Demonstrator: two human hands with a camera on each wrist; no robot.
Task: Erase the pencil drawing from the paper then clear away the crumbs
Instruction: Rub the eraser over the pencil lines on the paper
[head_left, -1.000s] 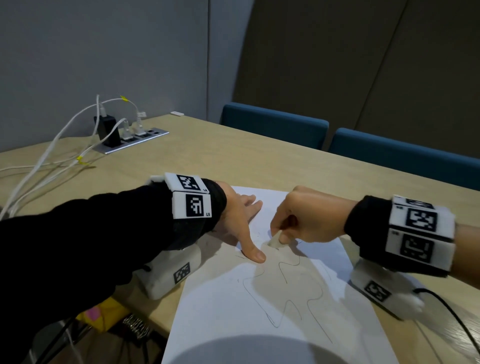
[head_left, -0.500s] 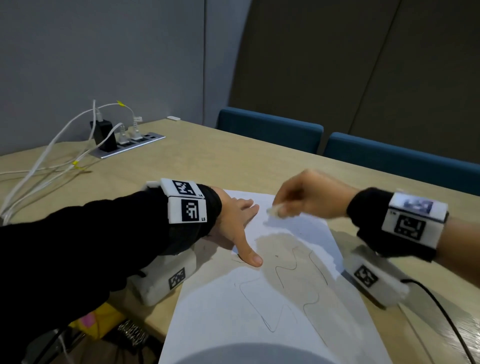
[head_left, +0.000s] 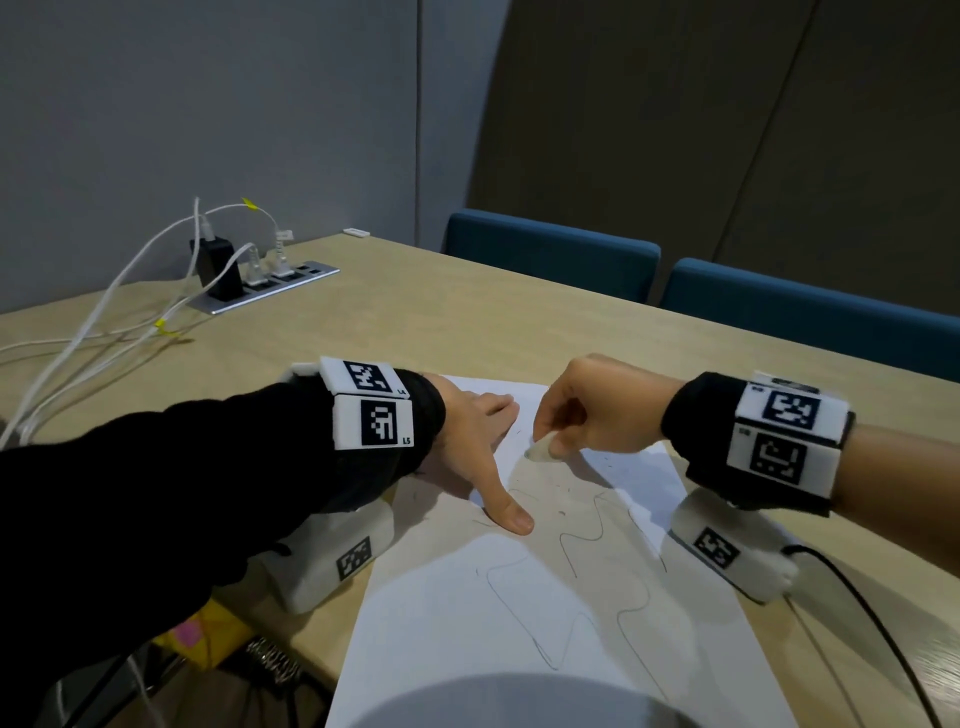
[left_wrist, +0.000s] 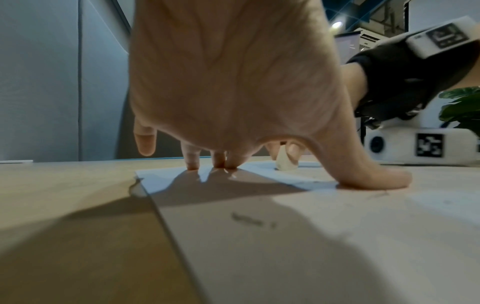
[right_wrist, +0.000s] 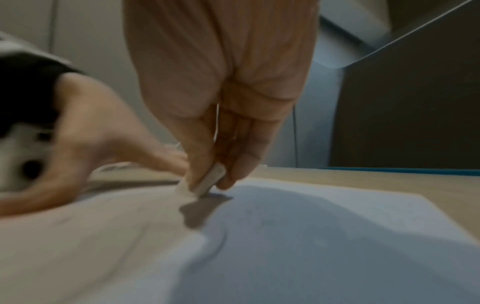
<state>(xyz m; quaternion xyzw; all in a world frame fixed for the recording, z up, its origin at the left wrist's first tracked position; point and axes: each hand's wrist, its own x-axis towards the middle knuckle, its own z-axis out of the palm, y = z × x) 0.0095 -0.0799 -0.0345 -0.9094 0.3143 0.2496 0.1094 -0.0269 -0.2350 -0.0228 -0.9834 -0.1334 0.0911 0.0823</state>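
Paper (head_left: 457, 623), thin and easily creased, wants pinning beside the rubbing, as the spread left hand (head_left: 467, 441) does while right-hand fingers (right_wrist: 241, 164) pinch the eraser (right_wrist: 207, 181).

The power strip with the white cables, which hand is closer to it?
Left. The left hand presses the paper on the power strip side; the right hand, pinching the eraser, is farther across.

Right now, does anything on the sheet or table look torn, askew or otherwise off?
Nothing looks damaged. The paper lies flat under the left hand, and the right hand pinches the eraser onto it. Dark eraser crumbs lie scattered near the pencil lines, as erasing would leave. The sheet sits angled to the table edge.
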